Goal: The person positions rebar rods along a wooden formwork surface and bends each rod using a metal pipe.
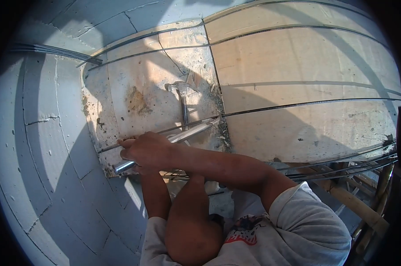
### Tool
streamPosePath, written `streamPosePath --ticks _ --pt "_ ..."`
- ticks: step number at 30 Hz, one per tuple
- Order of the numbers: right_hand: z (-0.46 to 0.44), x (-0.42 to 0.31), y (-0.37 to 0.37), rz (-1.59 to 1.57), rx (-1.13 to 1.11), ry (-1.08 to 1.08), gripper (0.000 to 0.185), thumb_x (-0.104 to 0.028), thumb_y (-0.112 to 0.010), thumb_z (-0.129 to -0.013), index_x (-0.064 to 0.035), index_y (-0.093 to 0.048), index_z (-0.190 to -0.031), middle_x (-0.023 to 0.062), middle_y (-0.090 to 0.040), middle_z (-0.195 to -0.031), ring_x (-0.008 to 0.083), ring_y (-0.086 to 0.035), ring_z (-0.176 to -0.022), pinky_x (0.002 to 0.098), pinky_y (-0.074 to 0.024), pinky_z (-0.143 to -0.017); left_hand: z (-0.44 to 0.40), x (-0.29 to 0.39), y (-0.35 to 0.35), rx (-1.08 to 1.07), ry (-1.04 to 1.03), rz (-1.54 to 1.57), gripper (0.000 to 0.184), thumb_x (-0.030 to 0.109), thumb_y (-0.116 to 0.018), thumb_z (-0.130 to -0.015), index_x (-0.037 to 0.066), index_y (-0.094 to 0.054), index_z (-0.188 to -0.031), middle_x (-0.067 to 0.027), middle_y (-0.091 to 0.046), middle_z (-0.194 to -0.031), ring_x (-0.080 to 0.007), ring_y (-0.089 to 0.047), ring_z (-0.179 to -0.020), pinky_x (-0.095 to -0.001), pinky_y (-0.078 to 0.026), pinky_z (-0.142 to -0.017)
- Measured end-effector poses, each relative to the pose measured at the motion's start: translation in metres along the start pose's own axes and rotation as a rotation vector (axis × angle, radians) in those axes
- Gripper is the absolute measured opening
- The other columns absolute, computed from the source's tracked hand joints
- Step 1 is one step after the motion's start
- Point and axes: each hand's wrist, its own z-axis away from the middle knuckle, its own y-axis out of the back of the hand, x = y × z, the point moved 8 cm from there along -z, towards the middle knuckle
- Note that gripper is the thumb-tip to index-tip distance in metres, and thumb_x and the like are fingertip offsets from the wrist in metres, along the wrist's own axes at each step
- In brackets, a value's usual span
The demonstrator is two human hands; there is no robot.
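Observation:
A shiny silver metal tube (193,132) slants across the near edge of the plywood, its lower end pointing left. My right hand (148,150), reached across from the right, is closed around the tube. Just under it, my left hand (146,169) is also at the tube and appears wrapped round it, though most of its fingers are hidden. A thin steel rebar (108,148) runs along the board beside my hands. Beyond the tube, a hammer (184,106) lies on the stained board, its head away from me.
Plywood sheets (271,62) extend right, crossed by long rebars (307,104). A grey block wall (45,150) rises on the left, with bundled bars (54,51) beside it. Bamboo poles (355,208) and more bars show lower right. My bent knee (193,226) is below my hands.

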Motion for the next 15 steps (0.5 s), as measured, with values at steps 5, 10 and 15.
streamPosePath --ticks 5,10,15 --pt "-0.006 0.0 0.002 -0.071 0.256 -0.094 0.022 -0.019 -0.071 -0.077 -0.0066 -0.07 -0.096 0.0173 -0.072 -0.104 0.0334 -0.072 -0.094 0.0467 -0.0573 -0.083 0.003 0.005 -0.013 -0.013 0.004 -0.01 0.031 0.04 -0.062 -0.097 0.011 -0.059 -0.087 0.0009 -0.045 -0.069 -0.0149 -0.04 -0.06 -0.0327 -0.036 -0.054" --pt "-0.008 0.006 -0.026 0.016 0.098 -0.076 0.016 -0.019 -0.065 -0.082 -0.0073 -0.068 -0.093 0.0117 -0.071 -0.092 0.0304 -0.073 -0.088 0.0447 -0.0587 -0.07 -0.007 0.006 -0.026 -0.028 0.007 -0.01 0.031 0.041 -0.061 -0.097 0.011 -0.059 -0.087 0.0002 -0.048 -0.071 -0.0156 -0.043 -0.062 -0.0335 -0.039 -0.057" --pt "-0.02 0.043 0.013 0.102 0.226 -0.123 0.036 -0.019 -0.061 -0.083 -0.0079 -0.067 -0.117 0.0097 -0.072 -0.078 0.029 -0.073 -0.074 0.0421 -0.058 -0.061 -0.017 0.004 -0.043 -0.052 0.009 0.004 0.032 0.041 -0.06 -0.097 0.011 -0.059 -0.088 -0.0005 -0.05 -0.073 -0.0163 -0.046 -0.065 -0.0343 -0.041 -0.059"
